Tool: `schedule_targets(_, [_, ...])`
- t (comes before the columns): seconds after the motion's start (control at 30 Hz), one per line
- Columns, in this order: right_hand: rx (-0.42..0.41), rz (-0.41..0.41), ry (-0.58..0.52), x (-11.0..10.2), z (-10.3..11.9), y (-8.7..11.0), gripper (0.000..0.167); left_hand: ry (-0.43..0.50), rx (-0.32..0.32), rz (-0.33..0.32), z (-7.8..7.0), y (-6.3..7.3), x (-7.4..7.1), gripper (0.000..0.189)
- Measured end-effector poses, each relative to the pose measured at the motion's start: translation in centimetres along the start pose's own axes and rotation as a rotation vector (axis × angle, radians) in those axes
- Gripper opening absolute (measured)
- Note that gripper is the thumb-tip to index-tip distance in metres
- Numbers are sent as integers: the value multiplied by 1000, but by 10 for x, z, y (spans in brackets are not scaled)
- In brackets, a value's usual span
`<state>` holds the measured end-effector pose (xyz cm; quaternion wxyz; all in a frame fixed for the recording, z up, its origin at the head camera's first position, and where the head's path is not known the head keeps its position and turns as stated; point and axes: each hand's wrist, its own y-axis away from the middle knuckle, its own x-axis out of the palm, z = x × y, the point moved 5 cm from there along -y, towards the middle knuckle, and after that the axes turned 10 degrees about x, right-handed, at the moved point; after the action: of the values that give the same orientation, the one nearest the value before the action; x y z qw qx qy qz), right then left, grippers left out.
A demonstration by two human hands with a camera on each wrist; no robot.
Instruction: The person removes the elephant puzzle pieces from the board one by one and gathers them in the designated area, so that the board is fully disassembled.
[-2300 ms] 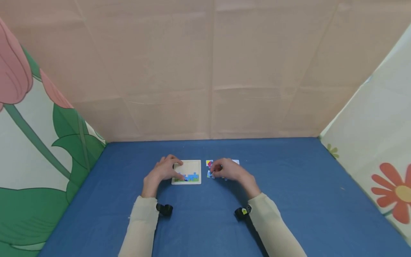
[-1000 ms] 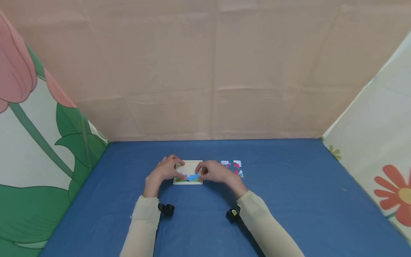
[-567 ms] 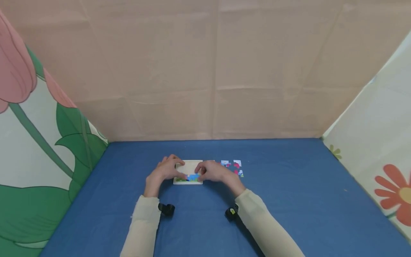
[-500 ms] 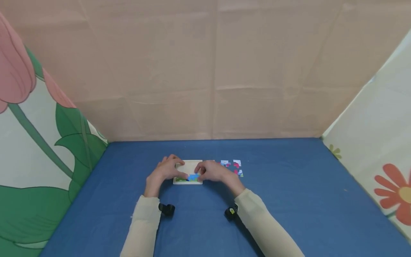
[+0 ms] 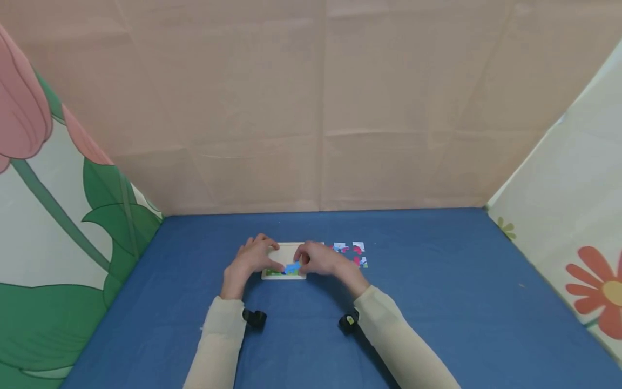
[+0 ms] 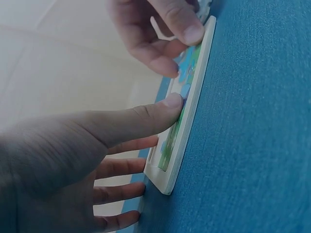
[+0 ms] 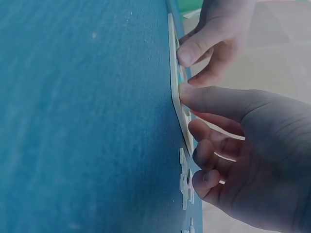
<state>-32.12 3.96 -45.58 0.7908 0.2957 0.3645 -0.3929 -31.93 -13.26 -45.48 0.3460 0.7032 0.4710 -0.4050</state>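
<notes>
A light wooden puzzle tray (image 5: 285, 277) lies flat on the blue table, with blue and green puzzle pieces (image 5: 291, 268) along its near side. My left hand (image 5: 250, 258) is at the tray's left side. In the left wrist view its thumb (image 6: 171, 103) presses on the pieces, while the other fingers extend straight at the tray's end. My right hand (image 5: 318, 257) is over the tray's right side and pinches a blue puzzle piece between thumb and index finger, largely covered by the fingers. Its thumb (image 7: 189, 94) is right at the tray's rim in the right wrist view; the remaining fingers curl.
Several loose puzzle pieces (image 5: 358, 247), white, pink and blue, lie right of the tray, some hidden behind my right hand. Blue cloth (image 5: 437, 302) covers the table. A beige wall (image 5: 320, 108) stands behind, with flower-printed panels (image 5: 597, 292) at both sides.
My right hand has moved left from the loose pieces to the tray's right side, bringing a puzzle piece. Over the last half second both hands barely shift; my left hand stays at the tray.
</notes>
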Motion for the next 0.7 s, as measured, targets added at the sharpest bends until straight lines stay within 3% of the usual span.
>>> schedule_targets(0.7, [-27,-87,-64,-6,2,11,14,-9,-15,12,2,-1,1,64])
